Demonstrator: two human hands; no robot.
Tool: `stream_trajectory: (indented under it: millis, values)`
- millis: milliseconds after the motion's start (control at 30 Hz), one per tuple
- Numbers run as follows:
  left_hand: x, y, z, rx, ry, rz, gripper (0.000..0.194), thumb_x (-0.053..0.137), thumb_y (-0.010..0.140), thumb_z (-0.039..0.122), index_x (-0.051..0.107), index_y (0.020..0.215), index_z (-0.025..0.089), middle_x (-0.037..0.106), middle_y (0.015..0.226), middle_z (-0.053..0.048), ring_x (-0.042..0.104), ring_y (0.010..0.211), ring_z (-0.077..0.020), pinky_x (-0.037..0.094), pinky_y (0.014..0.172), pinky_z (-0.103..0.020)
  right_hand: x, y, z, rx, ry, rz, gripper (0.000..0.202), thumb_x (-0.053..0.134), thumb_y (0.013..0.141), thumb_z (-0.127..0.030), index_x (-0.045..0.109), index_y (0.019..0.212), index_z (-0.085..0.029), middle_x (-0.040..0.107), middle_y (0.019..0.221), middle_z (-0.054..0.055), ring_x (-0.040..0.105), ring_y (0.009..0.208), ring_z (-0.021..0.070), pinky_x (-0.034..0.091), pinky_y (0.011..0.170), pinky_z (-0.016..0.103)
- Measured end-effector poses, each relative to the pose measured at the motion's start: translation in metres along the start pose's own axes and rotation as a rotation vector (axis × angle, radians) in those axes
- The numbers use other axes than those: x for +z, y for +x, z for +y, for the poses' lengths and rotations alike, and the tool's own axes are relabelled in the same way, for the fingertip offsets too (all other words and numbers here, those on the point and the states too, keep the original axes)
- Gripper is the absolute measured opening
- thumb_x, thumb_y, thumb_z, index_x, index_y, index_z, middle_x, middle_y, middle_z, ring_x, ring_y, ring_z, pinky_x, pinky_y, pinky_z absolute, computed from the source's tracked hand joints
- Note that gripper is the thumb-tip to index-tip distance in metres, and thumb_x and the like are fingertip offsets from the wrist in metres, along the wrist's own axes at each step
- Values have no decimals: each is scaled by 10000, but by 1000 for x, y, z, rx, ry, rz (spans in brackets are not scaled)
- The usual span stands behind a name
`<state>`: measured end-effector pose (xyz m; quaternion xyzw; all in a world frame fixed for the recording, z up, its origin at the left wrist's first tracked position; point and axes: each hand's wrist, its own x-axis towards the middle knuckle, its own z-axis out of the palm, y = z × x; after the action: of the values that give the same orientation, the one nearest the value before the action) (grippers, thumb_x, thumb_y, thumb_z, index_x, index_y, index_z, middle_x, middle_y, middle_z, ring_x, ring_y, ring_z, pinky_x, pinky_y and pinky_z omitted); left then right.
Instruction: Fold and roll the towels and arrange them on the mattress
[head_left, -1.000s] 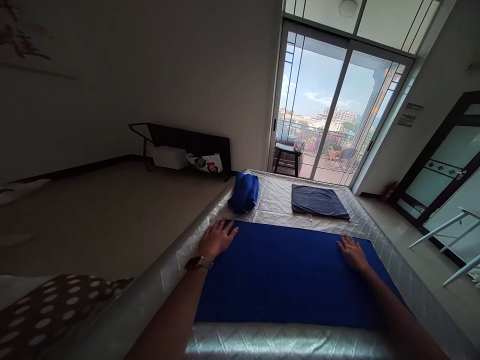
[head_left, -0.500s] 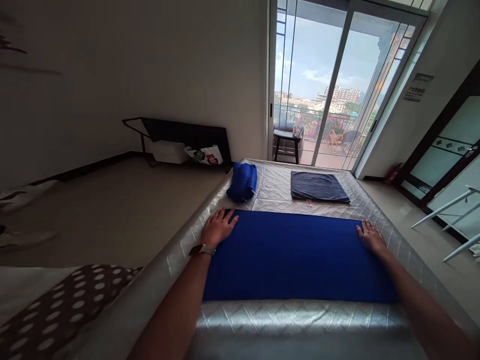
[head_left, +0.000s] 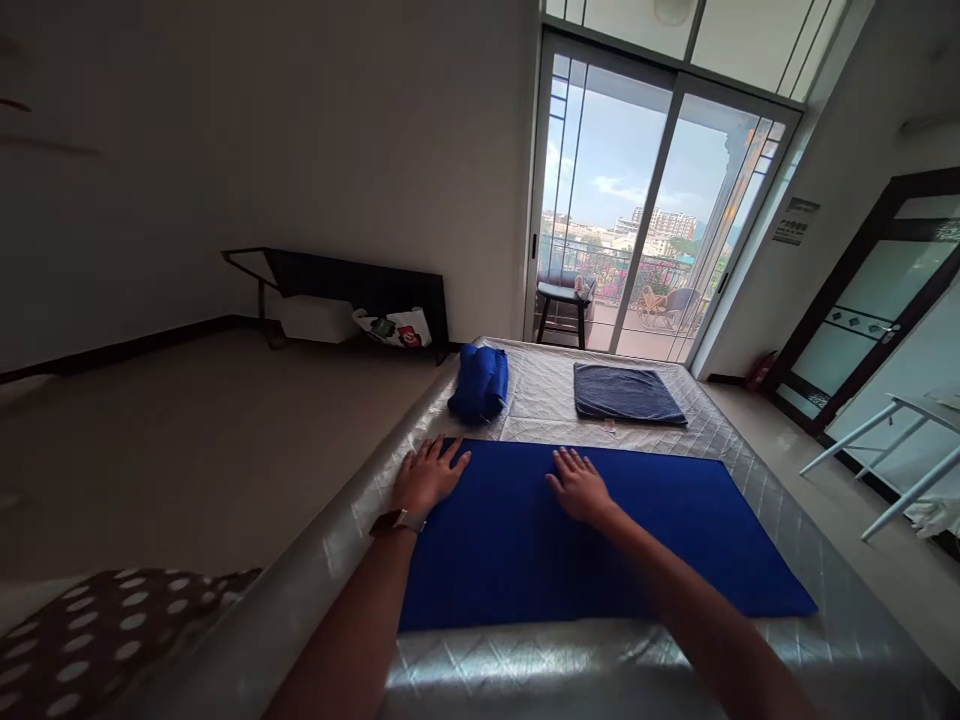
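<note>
A blue cloth (head_left: pixel 510 540) lies flat in a wide rectangle on a silvery quilted mattress (head_left: pixel 525 665). My left hand (head_left: pixel 430 475), with a watch on its wrist, rests with spread fingers on the cloth's far left corner. Flat near the middle of the far edge is my right hand (head_left: pixel 581 485), its fingers stretched out and slightly apart. Beyond the left hand sits a bundled blue cloth (head_left: pixel 478 383). A folded dark grey-blue towel (head_left: pixel 628 393) lies farther back on the right of the mattress.
Brown polka-dot fabric (head_left: pixel 112 630) is at the lower left. A black bench-like frame (head_left: pixel 356 275) with a white box (head_left: pixel 319 318) and a printed bag (head_left: pixel 394 327) stands by the wall. A white-legged table (head_left: pixel 919 420) is on the right, sliding glass doors (head_left: pixel 600 200) behind.
My right hand has moved left from the cloth's far right corner to the middle of its far edge. The left hand stays at its corner. The view has tilted up slightly.
</note>
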<state>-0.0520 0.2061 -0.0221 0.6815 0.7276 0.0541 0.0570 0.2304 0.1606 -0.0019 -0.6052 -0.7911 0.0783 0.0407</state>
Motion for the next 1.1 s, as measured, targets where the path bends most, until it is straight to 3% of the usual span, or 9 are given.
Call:
stream_trajectory:
  millis: [67,167,233,433,533,633,800,1100]
  values:
    - [1,0,-2,9,10,3,620,256,1017,494,292,1590,258,228,1672,-77,191,1544,-286,162,1240,-498,7,3,-11,-20,55,-22,677,214,1043,-531,247,1605,-156,228,1655,66,134,1547,198,105,1253,399]
    - [2,1,-5,30,25,6,626,278,1008,497,323,1581,248,262,1659,-93,225,1533,-304,197,1228,-511,3,-4,14,43,59,-37,672,205,1044,-530,230,1610,-168,206,1661,54,101,1551,183,68,1256,397]
    - [3,2,-7,38,27,9,633,274,1005,505,332,1578,242,272,1655,-99,237,1529,-308,203,1224,-515,-6,-17,54,134,23,-45,665,198,1045,-514,223,1611,-166,195,1663,55,97,1551,185,67,1255,401]
    - [8,5,-12,52,1,33,651,232,1003,537,341,1575,245,290,1651,-97,248,1523,-317,203,1219,-541,-34,-77,206,548,-112,-16,674,203,1034,-436,224,1599,-69,211,1659,118,173,1540,237,132,1247,426]
    - [12,7,-15,58,27,59,632,237,1007,503,359,1568,240,307,1644,-99,258,1519,-317,223,1211,-538,-32,-94,250,635,-94,27,687,178,1030,-452,197,1607,-79,199,1664,108,175,1540,227,147,1247,422]
    - [17,10,-18,69,62,88,614,241,1011,464,361,1567,235,317,1641,-98,257,1521,-305,229,1211,-524,-23,-95,262,626,-79,78,698,172,1026,-470,210,1607,-84,210,1663,101,174,1541,219,143,1249,405]
    - [21,16,-23,95,110,81,621,197,1022,478,342,1576,238,327,1635,-120,275,1513,-313,224,1202,-557,-15,-89,261,618,-42,117,717,185,1017,-497,240,1599,-81,221,1662,109,184,1538,238,152,1248,427]
    - [9,16,-17,122,121,53,699,141,1028,515,253,1598,126,302,1624,-204,288,1510,-318,267,1189,-540,-16,-89,258,614,-11,144,708,172,1017,-473,233,1599,-74,217,1662,116,198,1534,240,152,1246,448]
